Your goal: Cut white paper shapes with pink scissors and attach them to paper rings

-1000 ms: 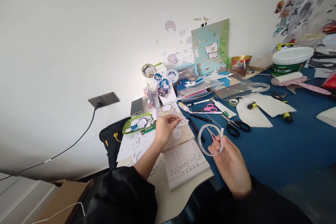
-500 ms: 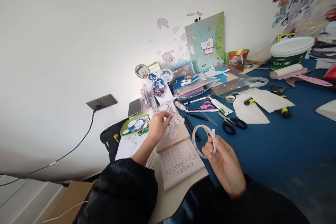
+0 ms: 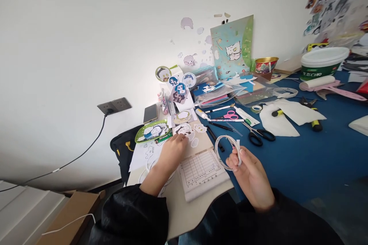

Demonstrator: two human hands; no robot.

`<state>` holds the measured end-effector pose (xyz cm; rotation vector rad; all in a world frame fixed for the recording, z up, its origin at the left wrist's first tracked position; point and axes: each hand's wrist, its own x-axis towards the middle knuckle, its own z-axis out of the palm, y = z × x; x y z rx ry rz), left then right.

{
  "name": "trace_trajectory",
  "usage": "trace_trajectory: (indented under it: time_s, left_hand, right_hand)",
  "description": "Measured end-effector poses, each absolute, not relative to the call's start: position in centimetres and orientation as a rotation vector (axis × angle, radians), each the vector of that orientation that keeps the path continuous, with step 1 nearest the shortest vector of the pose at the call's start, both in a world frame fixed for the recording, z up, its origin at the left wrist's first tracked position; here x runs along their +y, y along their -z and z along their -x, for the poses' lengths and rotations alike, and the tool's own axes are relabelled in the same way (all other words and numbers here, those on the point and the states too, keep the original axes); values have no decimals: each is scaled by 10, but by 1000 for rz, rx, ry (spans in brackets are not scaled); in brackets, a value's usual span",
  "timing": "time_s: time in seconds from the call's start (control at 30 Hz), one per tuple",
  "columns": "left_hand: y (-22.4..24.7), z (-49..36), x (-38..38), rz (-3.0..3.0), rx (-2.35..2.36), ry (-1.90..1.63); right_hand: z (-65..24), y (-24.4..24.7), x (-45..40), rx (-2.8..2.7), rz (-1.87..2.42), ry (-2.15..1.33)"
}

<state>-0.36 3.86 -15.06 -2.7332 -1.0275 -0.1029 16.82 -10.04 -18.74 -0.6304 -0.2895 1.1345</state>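
Note:
My right hand (image 3: 248, 172) grips a roll of clear tape (image 3: 217, 157) by its rim, with a short end of tape standing up near the thumb. My left hand (image 3: 176, 148) rests low over a beige board (image 3: 204, 141), its fingers curled by the paper cutouts (image 3: 185, 131). Its fingertips are mostly hidden, so what they pinch cannot be made out. A small pale cutout (image 3: 194, 142) lies just right of them. Below the board is a pad of printed forms (image 3: 201, 176).
Black-handled scissors (image 3: 260, 137), pink scissors (image 3: 230, 115), a glue bottle (image 3: 202, 114) and white cloths (image 3: 277, 122) lie on the blue table. A green tray of cutouts (image 3: 152, 131) and a phone (image 3: 151, 113) are at left. A white-lidded tub (image 3: 324, 63) stands far right.
My left hand has come down from a raised pinch onto the cutouts on the board. My right hand still holds the tape roll. The whole view has shifted slightly.

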Motion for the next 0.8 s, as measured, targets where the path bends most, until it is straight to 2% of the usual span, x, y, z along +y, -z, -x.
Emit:
trace_trajectory:
  time_s: [0.23, 0.8]
  left_hand:
    - [148, 3, 32, 2709, -960, 76]
    - [159, 28, -3, 2750, -900, 377]
  right_hand:
    - [-168, 189, -101, -322, 654, -1127]
    - [-167, 189, -101, -398, 687, -1115]
